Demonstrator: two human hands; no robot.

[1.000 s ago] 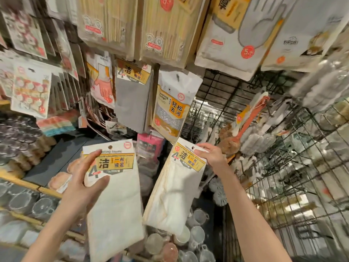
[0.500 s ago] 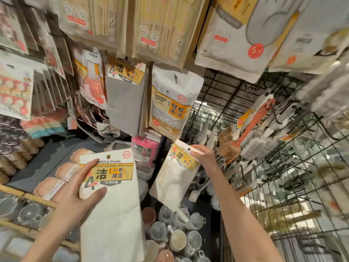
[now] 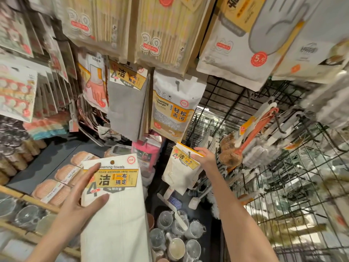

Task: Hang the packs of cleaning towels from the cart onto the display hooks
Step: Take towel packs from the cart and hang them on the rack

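Crowded display: left hand (image 3: 81,201) grips a towel pack (image 3: 113,205), right hand (image 3: 204,157) pinches another pack (image 3: 181,173).

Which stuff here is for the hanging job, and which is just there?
For the job: white cleaning towel pack in the left hand; smaller white towel pack pinched by the right hand.

Just there: grey hanging cloth pack, cleaning sponge bag, orange-handled brush, clear glass mugs.

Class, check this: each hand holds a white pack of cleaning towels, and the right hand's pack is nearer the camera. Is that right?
Not quite. The head view shows the left hand's pack nearer; the right hand's pack is farther, up by the display. Each hand does hold one white pack.
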